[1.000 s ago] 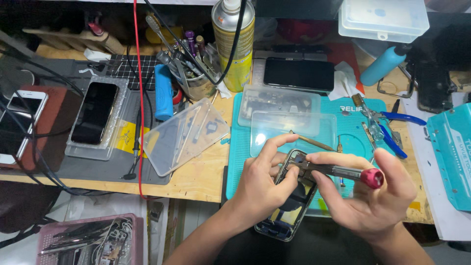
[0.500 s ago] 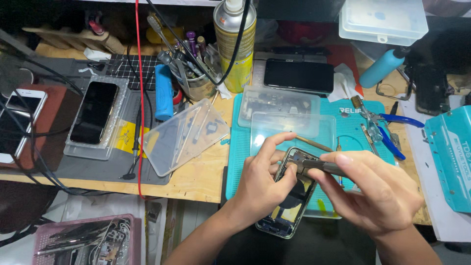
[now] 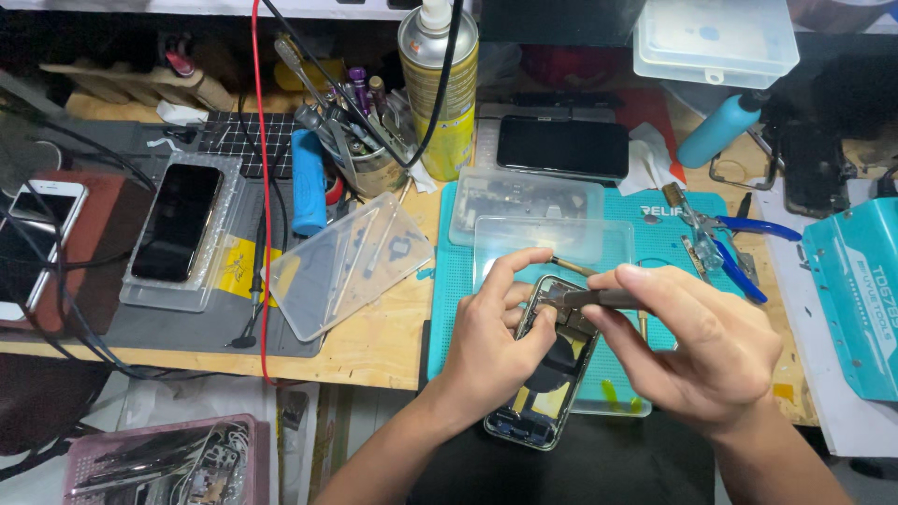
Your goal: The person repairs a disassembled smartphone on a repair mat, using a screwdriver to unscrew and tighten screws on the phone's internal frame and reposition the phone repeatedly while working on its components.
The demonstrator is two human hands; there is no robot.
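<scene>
Holding an opened phone [image 3: 547,369] at the near table edge, the left hand [image 3: 486,346] is closed on its left side, thumb across the frame, index finger arched over the top end. Phone lies back-open, dark parts & a round coil showing inside, lower end hanging past the teal mat [image 3: 655,243] toward the person. Right hand [image 3: 697,346] is clamped round a dark screwdriver [image 3: 599,299], fingers bunched on the shaft, tip set down on the phone's upper inside part; can't tell exactly which screw. Hands sit close together, nearly touching over the phone.

Just beyond, on the mat: two clear plastic lids/trays [image 3: 552,234], one overlapping the other, w/ small parts under the far one. Right of them, blue-handled pliers [image 3: 739,248] lie on the mat; teal device [image 3: 856,299] at the far right edge.

Left of the mat on bare wood: another clear tray [image 3: 351,266], tilted, holding thin tools. Further left a grey mat w/ a dark-screen phone in a clear case [image 3: 178,229], blue cylinder [image 3: 307,182] beside it, a white phone [image 3: 33,238] at the left edge. Red cable [image 3: 263,187] runs down across the bench.

Far back: black phone [image 3: 561,147] lying flat, yellow spray can [image 3: 440,89], tin of tools [image 3: 360,140], white lidded box [image 3: 716,42], light blue bottle [image 3: 718,131]
</scene>
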